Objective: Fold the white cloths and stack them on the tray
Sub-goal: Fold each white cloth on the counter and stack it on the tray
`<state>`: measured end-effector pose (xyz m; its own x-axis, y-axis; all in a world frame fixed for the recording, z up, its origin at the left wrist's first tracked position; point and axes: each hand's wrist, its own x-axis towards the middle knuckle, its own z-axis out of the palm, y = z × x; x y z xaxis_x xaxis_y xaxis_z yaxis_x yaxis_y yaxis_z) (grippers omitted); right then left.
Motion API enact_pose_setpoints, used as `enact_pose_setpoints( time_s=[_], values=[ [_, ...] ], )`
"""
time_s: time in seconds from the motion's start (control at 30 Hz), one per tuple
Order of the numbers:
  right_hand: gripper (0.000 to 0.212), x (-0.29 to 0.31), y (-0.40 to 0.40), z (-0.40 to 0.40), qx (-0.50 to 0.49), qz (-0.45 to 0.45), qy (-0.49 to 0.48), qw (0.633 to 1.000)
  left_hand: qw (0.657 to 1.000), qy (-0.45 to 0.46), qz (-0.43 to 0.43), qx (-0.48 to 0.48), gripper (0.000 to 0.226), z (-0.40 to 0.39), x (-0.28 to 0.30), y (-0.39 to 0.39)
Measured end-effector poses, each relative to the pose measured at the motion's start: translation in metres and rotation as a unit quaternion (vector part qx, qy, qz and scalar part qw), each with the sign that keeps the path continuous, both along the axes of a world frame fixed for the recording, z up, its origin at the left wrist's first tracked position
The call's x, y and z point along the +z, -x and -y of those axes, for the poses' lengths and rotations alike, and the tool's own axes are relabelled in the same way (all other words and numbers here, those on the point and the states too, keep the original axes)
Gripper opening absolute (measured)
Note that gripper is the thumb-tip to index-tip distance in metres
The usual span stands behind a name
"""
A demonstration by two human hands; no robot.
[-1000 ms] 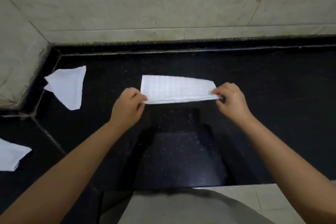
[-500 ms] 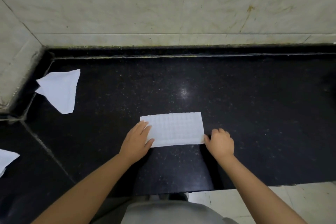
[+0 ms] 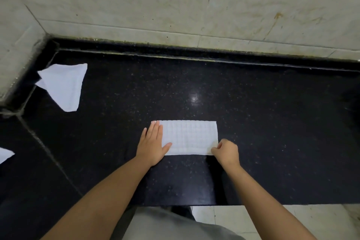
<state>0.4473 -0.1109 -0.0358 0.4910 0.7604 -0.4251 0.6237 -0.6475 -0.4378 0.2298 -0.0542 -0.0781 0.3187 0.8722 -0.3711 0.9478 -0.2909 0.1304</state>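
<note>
A white waffle-textured cloth, folded into a rectangle, lies flat on the black stone counter. My left hand presses flat on its left end with straight fingers. My right hand pinches the cloth's near right corner with curled fingers. A second white cloth lies loosely folded in a triangle at the far left of the counter. The corner of a third white cloth shows at the left edge of the frame. No tray is in view.
A pale marble wall runs along the back and the left side of the counter. The counter's front edge lies close to my body, with pale floor tiles below it at the right.
The cloth went from held up between both hands to lying flat on the counter. My left hand flattened onto its left end; my right hand stayed at the right corner.
</note>
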Motion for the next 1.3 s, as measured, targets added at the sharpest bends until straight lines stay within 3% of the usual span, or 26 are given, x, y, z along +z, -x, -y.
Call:
enact_pose_setpoints(
  time_s=[0.13,0.27,0.4,0.53,0.73,0.87,1.03,1.13,1.2,1.3],
  values=[
    [0.021,0.027,0.018,-0.012,-0.029,-0.061,-0.141,0.988,0.999,0.001,0.036,0.003,0.069,-0.002,0.009,0.007],
    [0.028,0.047,0.067,-0.03,0.036,-0.092,-0.217,0.971,0.994,-0.041,0.076,0.061,0.062,0.005,0.017,0.044],
    [0.017,0.024,0.124,-0.038,0.171,-0.087,-0.154,0.969,0.989,-0.04,0.073,0.124,0.065,0.03,0.013,0.09],
    [0.012,-0.013,0.151,-0.028,0.272,-0.01,-0.11,0.956,0.98,-0.045,0.104,0.164,0.09,0.061,0.013,0.115],
    [0.006,-0.021,0.147,-0.027,0.301,0.055,-0.204,0.93,0.973,-0.044,0.146,0.171,0.083,0.084,0.01,0.126],
    [0.008,-0.014,0.147,-0.021,0.313,0.089,-0.277,0.904,0.974,-0.056,0.153,0.154,0.065,0.082,0.012,0.127],
    [0.015,-0.023,0.156,-0.012,0.372,0.122,-0.202,0.897,0.976,-0.048,0.154,0.147,0.076,0.079,0.018,0.128],
    [0.016,-0.019,0.158,-0.013,0.39,0.113,-0.149,0.902,0.982,-0.044,0.128,0.129,0.057,0.076,0.018,0.127],
    [0.029,-0.014,0.151,-0.015,0.393,0.096,-0.125,0.906,0.982,-0.051,0.139,0.117,0.052,0.073,0.015,0.123],
    [0.03,-0.005,0.125,-0.008,0.346,0.095,-0.151,0.921,0.977,-0.055,0.176,0.11,0.048,0.067,0.011,0.11]
  ],
)
